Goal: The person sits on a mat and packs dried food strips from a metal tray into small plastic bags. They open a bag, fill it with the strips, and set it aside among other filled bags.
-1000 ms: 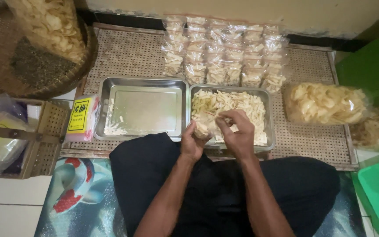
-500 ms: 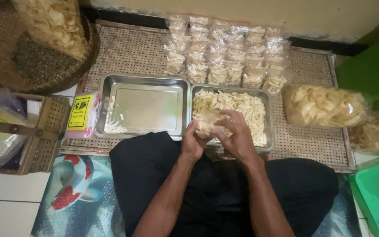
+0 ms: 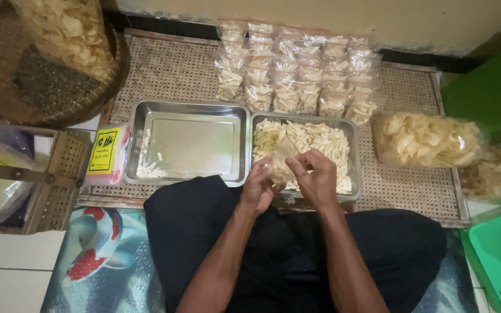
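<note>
Both hands still pinching small clear bag of chips, unmoved above right tray

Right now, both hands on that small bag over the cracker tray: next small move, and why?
Probably twist or pinch the bag's mouth shut. Both the left hand and right hand already hold the small clear bag of crackers above the full metal tray, and it looks about as filled as the packed bags in rows behind.
</note>
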